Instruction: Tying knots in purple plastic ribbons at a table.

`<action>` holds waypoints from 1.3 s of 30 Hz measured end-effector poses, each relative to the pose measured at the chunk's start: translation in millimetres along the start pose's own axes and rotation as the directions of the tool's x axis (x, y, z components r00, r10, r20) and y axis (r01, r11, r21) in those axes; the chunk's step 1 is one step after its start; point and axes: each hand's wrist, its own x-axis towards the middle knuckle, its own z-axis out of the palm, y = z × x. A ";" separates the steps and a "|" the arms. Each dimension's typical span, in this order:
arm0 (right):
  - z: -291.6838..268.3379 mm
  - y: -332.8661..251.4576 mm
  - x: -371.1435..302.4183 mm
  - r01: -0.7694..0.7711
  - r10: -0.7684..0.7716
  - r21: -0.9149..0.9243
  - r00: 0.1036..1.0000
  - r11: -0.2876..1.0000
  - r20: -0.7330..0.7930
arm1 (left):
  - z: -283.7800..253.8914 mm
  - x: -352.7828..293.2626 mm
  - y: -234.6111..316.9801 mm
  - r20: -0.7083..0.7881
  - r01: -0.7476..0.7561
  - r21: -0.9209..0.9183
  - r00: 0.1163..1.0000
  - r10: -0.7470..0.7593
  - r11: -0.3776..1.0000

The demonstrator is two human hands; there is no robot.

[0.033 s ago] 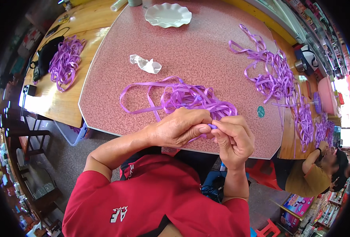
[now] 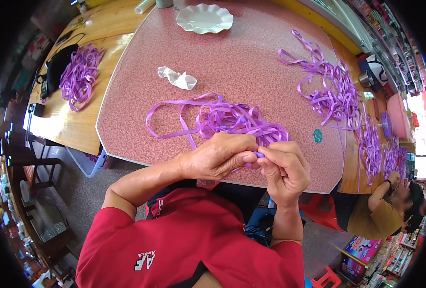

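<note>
Small purple piece [image 2: 259,154]: sitting pinched between both hands near the table's front edge; fingers are hiding its exact shape.
Left hand [image 2: 225,156]: curling its fingers and grasping the piece with thumb and forefinger, seemingly to steady it.
Right hand [image 2: 287,168]: gripping the same piece from the other side with its fingertips, probably for fine control.
Purple ribbon pile [image 2: 234,117]: lying in loose, flat, smooth loops just beyond the hands, presumably for easy reach.
Speckled pink tabletop [image 2: 131,96]: bearing a crumpled white tissue [image 2: 177,78] and a glossy scalloped plate [image 2: 205,19], well apart.
</note>
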 end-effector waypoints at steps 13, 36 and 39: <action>-3.6 -1.9 10.5 0.233 -0.235 -0.108 0.972 0.967 -0.014 | -6.0 6.5 23.8 0.128 0.315 -0.310 0.949 -0.289 0.897; 9.1 8.2 3.7 0.187 -0.187 -0.012 0.982 0.982 -0.016 | -6.5 -4.1 -1.4 0.027 -0.002 0.054 1.000 0.000 0.999; 9.5 11.1 6.3 0.269 -0.271 -0.076 0.963 0.960 -0.010 | -2.6 -3.8 -0.5 -0.005 0.069 0.015 0.998 -0.068 0.998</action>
